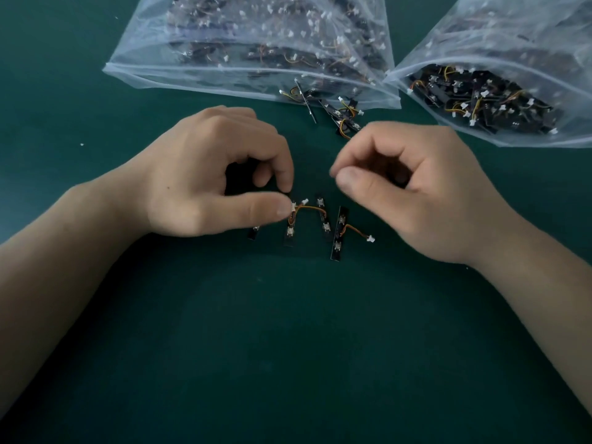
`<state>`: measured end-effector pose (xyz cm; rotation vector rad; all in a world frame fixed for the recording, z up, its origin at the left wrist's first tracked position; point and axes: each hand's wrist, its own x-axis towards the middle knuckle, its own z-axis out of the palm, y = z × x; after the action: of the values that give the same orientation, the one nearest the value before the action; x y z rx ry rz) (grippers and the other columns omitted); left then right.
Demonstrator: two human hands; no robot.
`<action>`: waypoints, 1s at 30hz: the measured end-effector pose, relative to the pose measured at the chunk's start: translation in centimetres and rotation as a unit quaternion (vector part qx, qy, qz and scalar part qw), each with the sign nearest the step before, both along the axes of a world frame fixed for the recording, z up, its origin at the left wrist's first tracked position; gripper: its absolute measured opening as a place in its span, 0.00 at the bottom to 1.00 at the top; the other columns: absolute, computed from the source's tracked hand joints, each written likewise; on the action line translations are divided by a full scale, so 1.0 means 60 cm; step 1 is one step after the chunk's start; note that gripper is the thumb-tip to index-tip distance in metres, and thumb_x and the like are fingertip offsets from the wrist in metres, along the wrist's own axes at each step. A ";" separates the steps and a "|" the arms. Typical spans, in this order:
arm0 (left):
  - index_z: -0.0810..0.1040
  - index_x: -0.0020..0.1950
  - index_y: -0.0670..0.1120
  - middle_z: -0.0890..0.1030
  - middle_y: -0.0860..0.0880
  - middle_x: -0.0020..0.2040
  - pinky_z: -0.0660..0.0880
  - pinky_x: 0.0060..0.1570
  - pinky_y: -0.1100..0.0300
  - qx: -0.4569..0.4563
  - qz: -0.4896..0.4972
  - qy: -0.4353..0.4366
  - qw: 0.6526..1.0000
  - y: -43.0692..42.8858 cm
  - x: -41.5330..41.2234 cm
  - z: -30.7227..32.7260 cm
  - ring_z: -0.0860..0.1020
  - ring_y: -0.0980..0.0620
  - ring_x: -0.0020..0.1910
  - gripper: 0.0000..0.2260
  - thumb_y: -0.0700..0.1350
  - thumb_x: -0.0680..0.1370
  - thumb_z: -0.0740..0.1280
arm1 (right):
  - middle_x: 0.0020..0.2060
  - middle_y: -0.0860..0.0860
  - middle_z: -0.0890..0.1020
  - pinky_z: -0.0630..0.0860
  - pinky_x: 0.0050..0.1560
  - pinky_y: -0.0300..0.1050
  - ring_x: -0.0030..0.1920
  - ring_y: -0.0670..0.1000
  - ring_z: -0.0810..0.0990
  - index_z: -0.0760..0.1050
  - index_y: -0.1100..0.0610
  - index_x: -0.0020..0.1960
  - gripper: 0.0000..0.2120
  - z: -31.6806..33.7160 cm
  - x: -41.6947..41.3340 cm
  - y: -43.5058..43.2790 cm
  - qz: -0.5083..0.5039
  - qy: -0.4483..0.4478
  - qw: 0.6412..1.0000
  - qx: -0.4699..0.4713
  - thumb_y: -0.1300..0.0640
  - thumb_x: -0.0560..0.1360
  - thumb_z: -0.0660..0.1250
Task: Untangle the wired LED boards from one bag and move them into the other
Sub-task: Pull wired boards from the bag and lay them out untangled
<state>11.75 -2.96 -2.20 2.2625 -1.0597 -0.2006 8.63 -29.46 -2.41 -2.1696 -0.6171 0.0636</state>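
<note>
On the mat (288, 331), boards (337, 233) lie between the hands. Left hand (205, 174) pinches one board's end; right hand (416, 190) is curled (contents indiscernible). Left bag (192, 87) and right bag (512, 141) lie beyond, both holding boards.

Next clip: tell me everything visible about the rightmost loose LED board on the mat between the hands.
The rightmost loose board is a narrow black strip, seemingly rigid circuit board, with small white square components spaced along it. A short orange-and-yellow wire leaves its middle and curves right to a small white connector. It lies flat on the green mat, long axis running nearly away from the camera, apart from the neighbouring board. Neither hand touches it; the right hand is just beyond it.
</note>
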 end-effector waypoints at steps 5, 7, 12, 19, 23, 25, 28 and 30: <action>0.84 0.49 0.48 0.78 0.54 0.39 0.71 0.46 0.51 0.002 0.017 0.006 1.000 0.003 0.000 -0.001 0.75 0.51 0.42 0.14 0.56 0.76 0.67 | 0.38 0.42 0.79 0.74 0.39 0.50 0.40 0.50 0.78 0.80 0.48 0.43 0.10 -0.001 0.010 -0.027 0.029 -0.032 0.994 -0.099 0.41 0.74 0.73; 0.84 0.52 0.49 0.78 0.54 0.40 0.71 0.45 0.51 0.002 0.025 0.008 1.000 0.002 -0.001 -0.001 0.75 0.51 0.43 0.15 0.58 0.76 0.67 | 0.39 0.43 0.79 0.74 0.41 0.50 0.42 0.49 0.79 0.81 0.48 0.45 0.14 -0.001 0.008 -0.024 0.053 -0.035 0.992 -0.107 0.37 0.73 0.73; 0.84 0.52 0.49 0.78 0.54 0.40 0.70 0.45 0.53 0.006 0.024 0.006 1.000 0.000 -0.001 0.001 0.75 0.52 0.43 0.17 0.61 0.76 0.67 | 0.40 0.42 0.77 0.73 0.42 0.48 0.42 0.49 0.77 0.83 0.46 0.48 0.12 -0.003 0.011 -0.028 0.070 -0.031 0.990 -0.121 0.39 0.71 0.76; 0.84 0.59 0.49 0.76 0.53 0.41 0.70 0.47 0.50 0.015 0.010 0.004 1.000 -0.003 -0.004 0.007 0.74 0.51 0.42 0.22 0.62 0.77 0.64 | 0.39 0.42 0.77 0.71 0.40 0.41 0.40 0.50 0.76 0.83 0.47 0.50 0.07 -0.004 0.012 -0.028 0.061 -0.043 0.991 -0.114 0.47 0.73 0.74; 0.83 0.64 0.50 0.75 0.53 0.42 0.71 0.49 0.47 0.036 0.002 -0.016 0.999 -0.011 -0.012 0.008 0.75 0.49 0.42 0.25 0.64 0.79 0.60 | 0.40 0.42 0.77 0.71 0.41 0.42 0.40 0.50 0.76 0.85 0.47 0.51 0.07 -0.005 0.016 -0.031 0.072 -0.045 0.990 -0.114 0.49 0.74 0.74; 0.83 0.64 0.51 0.75 0.53 0.42 0.71 0.49 0.47 0.041 0.000 -0.023 0.999 -0.015 -0.016 0.007 0.75 0.48 0.42 0.26 0.66 0.80 0.58 | 0.40 0.43 0.78 0.71 0.41 0.42 0.40 0.50 0.76 0.85 0.48 0.51 0.06 -0.007 0.017 -0.031 0.076 -0.047 0.990 -0.112 0.50 0.75 0.75; 0.84 0.63 0.51 0.75 0.52 0.42 0.71 0.48 0.47 0.030 -0.005 -0.019 0.999 -0.015 -0.016 0.007 0.75 0.48 0.42 0.24 0.65 0.81 0.59 | 0.41 0.44 0.80 0.72 0.43 0.40 0.42 0.49 0.78 0.84 0.52 0.51 0.05 -0.010 0.017 -0.030 0.030 -0.070 0.995 -0.070 0.53 0.77 0.73; 0.84 0.64 0.50 0.75 0.51 0.42 0.72 0.47 0.46 0.017 -0.005 -0.017 1.000 -0.014 -0.014 0.006 0.75 0.48 0.41 0.24 0.64 0.81 0.59 | 0.43 0.45 0.80 0.73 0.48 0.42 0.45 0.47 0.79 0.84 0.53 0.55 0.07 -0.014 0.021 -0.029 -0.042 -0.099 0.993 -0.053 0.53 0.80 0.70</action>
<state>10.90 -3.82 -1.82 2.2979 -1.0940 -0.1867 9.89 -31.20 -3.27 -2.3211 -0.6462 -0.1700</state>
